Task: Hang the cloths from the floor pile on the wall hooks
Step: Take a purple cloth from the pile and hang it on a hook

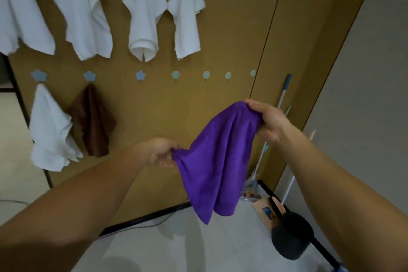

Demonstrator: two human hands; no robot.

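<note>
Purple cloth (217, 161), perhaps microfibre, between hands (162, 152) (268, 120)

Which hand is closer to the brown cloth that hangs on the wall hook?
Left. The left hand is right of the brown cloth, slightly lower; the right hand is farther right, beyond the purple cloth.

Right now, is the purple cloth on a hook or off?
Off: the purple cloth sags between the left hand and right hand, each gripping an edge.
</note>
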